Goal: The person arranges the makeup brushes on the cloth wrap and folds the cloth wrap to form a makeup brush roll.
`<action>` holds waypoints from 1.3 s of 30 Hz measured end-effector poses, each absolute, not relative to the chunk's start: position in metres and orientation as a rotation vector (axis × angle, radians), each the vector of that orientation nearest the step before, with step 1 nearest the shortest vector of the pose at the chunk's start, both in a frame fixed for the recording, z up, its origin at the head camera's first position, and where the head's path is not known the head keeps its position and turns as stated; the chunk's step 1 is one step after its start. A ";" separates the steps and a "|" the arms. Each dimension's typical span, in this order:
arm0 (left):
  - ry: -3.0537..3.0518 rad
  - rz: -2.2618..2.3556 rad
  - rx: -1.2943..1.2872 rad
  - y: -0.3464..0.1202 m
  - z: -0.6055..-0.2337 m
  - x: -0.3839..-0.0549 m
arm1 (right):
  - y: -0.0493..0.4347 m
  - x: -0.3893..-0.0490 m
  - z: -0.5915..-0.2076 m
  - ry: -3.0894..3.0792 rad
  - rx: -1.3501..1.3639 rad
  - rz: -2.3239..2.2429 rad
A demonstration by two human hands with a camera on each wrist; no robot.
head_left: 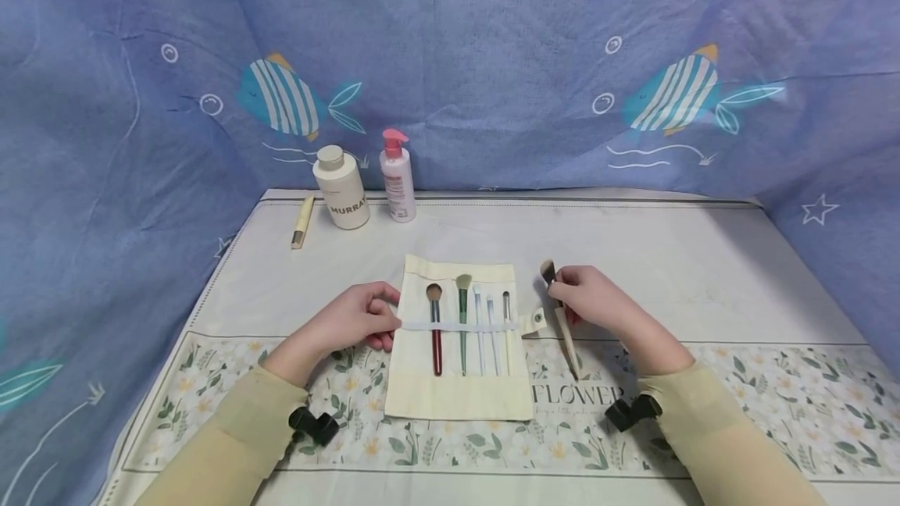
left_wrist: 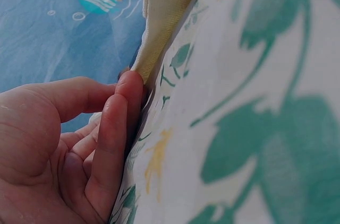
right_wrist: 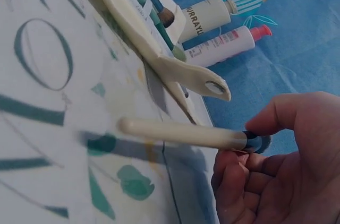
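Observation:
A cream cloth makeup brush roll (head_left: 457,400) lies unrolled on the table, several brushes tucked under its pale elastic band (head_left: 450,326). Among them are a brush with a dark red handle (head_left: 437,350) and a green one (head_left: 463,334). My left hand (head_left: 362,315) pinches the roll's left edge near the band, the fingertips close to the tablecloth in the left wrist view. To the right of the roll, my right hand (head_left: 594,297) grips a makeup brush with a pale handle (right_wrist: 183,132) near its bristle end. The handle points toward me, close over the cloth.
A snap strap (head_left: 534,321) sticks out from the roll's right side. At the back left stand a white bottle (head_left: 344,194) and a pink-topped pump bottle (head_left: 398,186), with a yellow tube (head_left: 303,222) lying beside them. A blue fish-print curtain (head_left: 492,69) hangs behind the table.

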State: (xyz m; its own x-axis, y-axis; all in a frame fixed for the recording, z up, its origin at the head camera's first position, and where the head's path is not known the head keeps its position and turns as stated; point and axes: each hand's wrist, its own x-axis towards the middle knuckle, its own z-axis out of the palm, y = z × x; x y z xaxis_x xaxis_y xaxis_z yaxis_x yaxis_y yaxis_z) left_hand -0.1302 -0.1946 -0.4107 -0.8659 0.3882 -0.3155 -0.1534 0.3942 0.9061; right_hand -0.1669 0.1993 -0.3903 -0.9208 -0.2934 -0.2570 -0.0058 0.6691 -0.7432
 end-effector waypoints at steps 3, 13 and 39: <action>2.171 1.489 0.202 -0.195 -0.412 -0.130 | 0.199 -0.169 -0.389 2.520 -0.223 -1.170; 2.164 1.501 0.212 -0.196 -0.413 -0.130 | 0.199 -0.175 -0.385 2.466 -0.217 -1.290; 2.151 1.506 0.218 -0.195 -0.411 -0.131 | 0.178 -0.185 -0.378 2.186 -0.138 -1.637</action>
State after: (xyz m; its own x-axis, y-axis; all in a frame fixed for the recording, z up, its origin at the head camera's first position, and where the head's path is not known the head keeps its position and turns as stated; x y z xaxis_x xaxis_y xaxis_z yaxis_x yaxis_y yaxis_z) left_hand -0.1307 -0.1953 -0.4112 -0.8617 0.4040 -0.3071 -0.1505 0.3747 0.9149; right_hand -0.1852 0.1779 -0.3781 -0.9135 -0.3144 -0.2581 0.1592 0.3075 -0.9381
